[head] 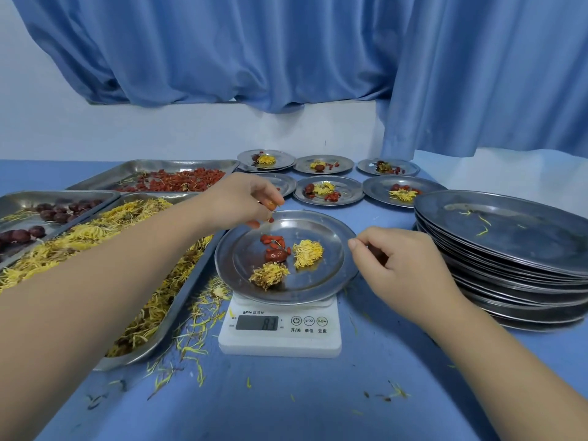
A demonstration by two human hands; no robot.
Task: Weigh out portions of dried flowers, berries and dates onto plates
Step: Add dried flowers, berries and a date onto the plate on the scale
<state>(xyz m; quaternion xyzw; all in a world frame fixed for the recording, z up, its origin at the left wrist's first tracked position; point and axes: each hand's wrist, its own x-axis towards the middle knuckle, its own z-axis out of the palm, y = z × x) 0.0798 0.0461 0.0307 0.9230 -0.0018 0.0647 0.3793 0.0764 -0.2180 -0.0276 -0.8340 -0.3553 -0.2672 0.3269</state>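
Note:
A steel plate (334, 283) sits on a white kitchen scale (280, 340) whose display reads 8.1. The plate holds two dried yellow flowers (308, 253), a red date (275, 255) and a few red berries (271, 240). My left hand (245, 198) hovers over the plate's far left rim, fingers curled around some red berries, one berry just below the fingertips. My right hand (404, 262) rests at the plate's right rim, fingers loosely curled; whether it holds the rim is unclear.
On the left stand three steel trays: dried flowers (105, 230), berries (178, 183) and dates (47, 211). Several filled plates (327, 190) lie behind the scale. A stack of plates (509, 249) rises at the right. Loose petals litter the blue table (286, 402).

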